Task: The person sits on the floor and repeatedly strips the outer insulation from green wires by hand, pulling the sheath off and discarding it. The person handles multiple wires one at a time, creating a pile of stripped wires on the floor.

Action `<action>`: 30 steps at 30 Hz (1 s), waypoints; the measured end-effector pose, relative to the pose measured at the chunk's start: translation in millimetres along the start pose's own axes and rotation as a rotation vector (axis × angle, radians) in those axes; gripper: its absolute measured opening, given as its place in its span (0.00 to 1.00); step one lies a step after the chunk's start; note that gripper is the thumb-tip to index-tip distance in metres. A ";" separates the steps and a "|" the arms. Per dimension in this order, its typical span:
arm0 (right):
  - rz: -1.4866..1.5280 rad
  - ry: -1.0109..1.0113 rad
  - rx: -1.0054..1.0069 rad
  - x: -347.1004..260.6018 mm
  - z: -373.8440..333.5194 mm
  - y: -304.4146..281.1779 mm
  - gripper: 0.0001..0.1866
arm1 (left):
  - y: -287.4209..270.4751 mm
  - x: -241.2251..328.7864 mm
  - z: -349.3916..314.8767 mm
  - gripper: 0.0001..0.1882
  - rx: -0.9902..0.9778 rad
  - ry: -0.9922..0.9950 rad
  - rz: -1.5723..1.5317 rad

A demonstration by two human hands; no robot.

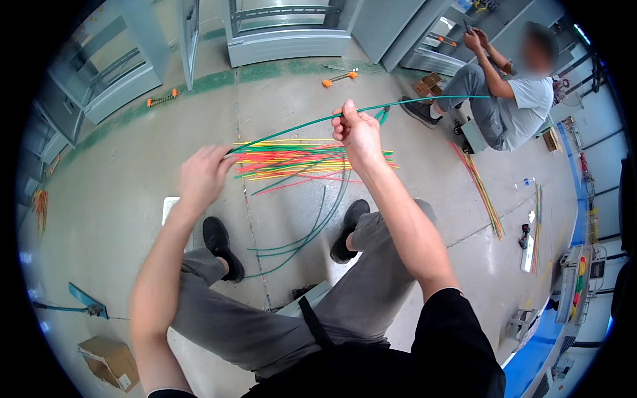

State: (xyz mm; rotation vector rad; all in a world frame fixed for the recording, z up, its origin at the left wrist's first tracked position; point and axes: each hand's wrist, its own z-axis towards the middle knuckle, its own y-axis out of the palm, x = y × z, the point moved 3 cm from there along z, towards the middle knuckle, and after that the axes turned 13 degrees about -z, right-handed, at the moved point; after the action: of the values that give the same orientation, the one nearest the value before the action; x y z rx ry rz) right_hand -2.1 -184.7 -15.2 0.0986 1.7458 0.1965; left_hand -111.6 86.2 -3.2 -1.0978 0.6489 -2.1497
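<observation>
A long green wire (424, 99) stretches between my hands, its free end reaching out to the right. My left hand (204, 176), slightly blurred, is closed around the wire's left end. Farther along, my right hand (358, 134) pinches it between thumb and fingers. Below the wire, a pile of red, yellow and green wires (292, 162) lies on the floor, partly behind my right wrist. A few green wires (308, 233) curve across the floor between my shoes.
Another person (511, 99) sits at the right, holding a phone. More coloured wires (484, 192) lie on the right floor. Grey metal cabinets (288, 50) line the far side. A cardboard box (109, 361) and a broom-like blue tool (86, 302) are at the lower left.
</observation>
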 end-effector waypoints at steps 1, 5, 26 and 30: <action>0.012 0.012 -0.024 5.2 -4.2 4.5 0.18 | 3.9 8.2 2.5 0.07 0.031 -0.020 -0.004; 0.083 0.079 -0.075 14.0 1.2 8.8 0.19 | 9.8 -1.0 1.2 0.06 0.047 -0.081 -0.108; 0.257 -0.066 0.178 -40.8 8.6 -81.1 0.14 | 21.0 -19.7 17.4 0.06 0.192 0.023 -0.110; 0.379 -0.165 0.525 -55.8 -11.9 -117.5 0.11 | 52.7 -41.0 4.2 0.06 0.084 -0.083 -0.034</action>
State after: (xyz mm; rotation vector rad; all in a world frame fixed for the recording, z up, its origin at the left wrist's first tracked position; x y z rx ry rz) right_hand 1.6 -310.8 18.9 0.8089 1.5643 -0.0021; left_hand -73.2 79.3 -57.6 -1.1532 0.5010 -2.1275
